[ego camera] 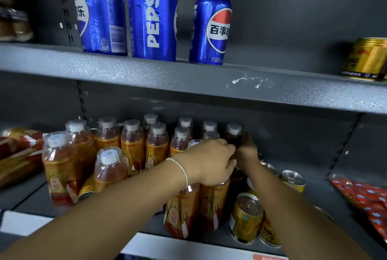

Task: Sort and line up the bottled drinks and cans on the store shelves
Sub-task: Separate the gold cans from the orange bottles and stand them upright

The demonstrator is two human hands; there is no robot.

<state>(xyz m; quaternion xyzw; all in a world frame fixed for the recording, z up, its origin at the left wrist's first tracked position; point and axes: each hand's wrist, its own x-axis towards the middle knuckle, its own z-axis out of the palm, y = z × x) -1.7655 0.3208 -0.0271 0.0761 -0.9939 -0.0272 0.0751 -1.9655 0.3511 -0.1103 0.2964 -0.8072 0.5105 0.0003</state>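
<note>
Several orange tea bottles (132,144) with grey caps stand in rows on the lower shelf (314,178). My left hand (209,161), with a white band at the wrist, curls over the tops of two front tea bottles (182,207) and grips them. My right hand (247,151) reaches past it to the back row, its fingers round a darker bottle (233,134); that hand is blurred and in shadow. Gold cans (246,217) stand just right of the bottles, under my right forearm.
Three blue Pepsi cans (152,14) stand on the upper shelf (188,77), with a gold can (366,58) at its far right. Red packets (364,199) lie at the lower shelf's right end. Red and gold packs (18,155) lie at its left.
</note>
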